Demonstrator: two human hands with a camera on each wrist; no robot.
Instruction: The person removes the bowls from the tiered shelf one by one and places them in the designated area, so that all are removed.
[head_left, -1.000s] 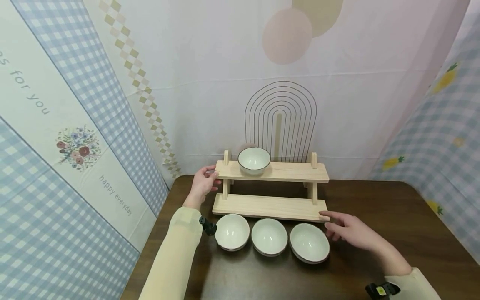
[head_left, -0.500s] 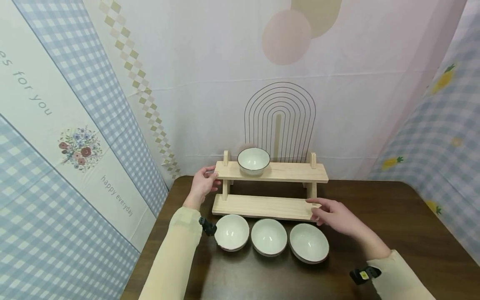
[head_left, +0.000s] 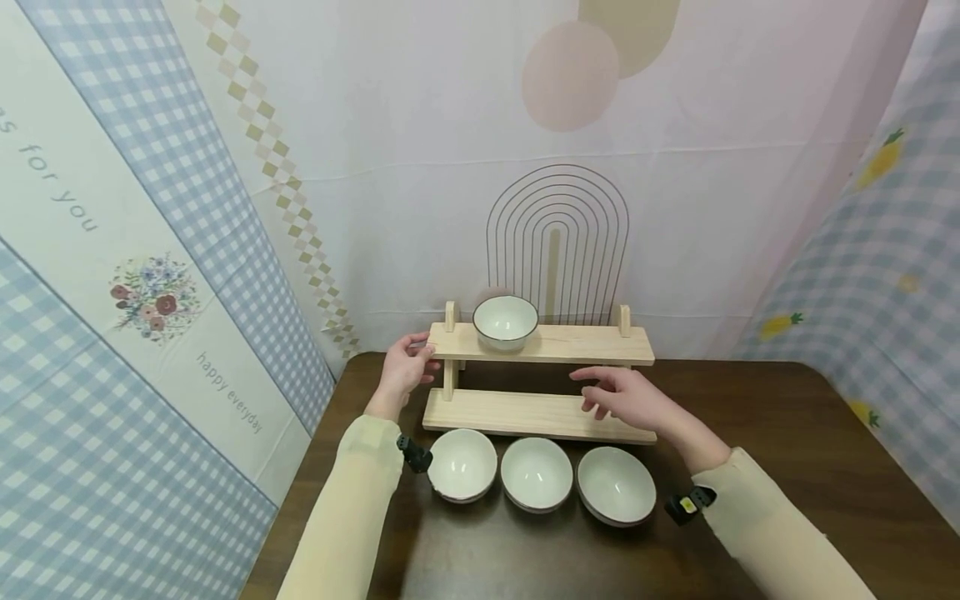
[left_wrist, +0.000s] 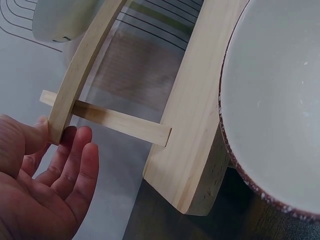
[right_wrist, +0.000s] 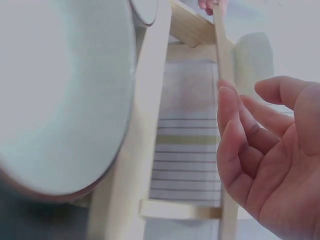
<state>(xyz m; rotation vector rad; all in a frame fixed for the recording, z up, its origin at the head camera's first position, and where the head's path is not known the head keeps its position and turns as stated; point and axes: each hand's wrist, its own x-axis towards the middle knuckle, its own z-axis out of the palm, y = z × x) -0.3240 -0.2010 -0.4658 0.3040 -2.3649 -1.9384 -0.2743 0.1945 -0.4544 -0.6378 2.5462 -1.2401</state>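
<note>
A two-tier wooden display rack (head_left: 592, 342) stands on the table. My left hand (head_left: 405, 371) pinches the left end of its upper board, thumb above and fingers below, as the left wrist view shows on the board end (left_wrist: 62, 112). A white bowl with a dark rim (head_left: 506, 323) sits on the upper board, left of the middle. My right hand (head_left: 628, 398) hovers before the rack, over the lower board (head_left: 510, 410), fingers relaxed and holding nothing. In the right wrist view its fingers (right_wrist: 230, 110) overlap the upper board.
Along the rack's front edge stand three more bowls in a row: a left bowl (head_left: 462, 464), a middle bowl (head_left: 537, 473) and a right bowl (head_left: 616, 486). They rest on the dark wooden table (head_left: 750, 417). A printed cloth (head_left: 420, 233) hangs behind the rack.
My right hand has moved left and up, from the lower board's right end to in front of the rack between the boards. The left hand and the bowls have stayed put.
</note>
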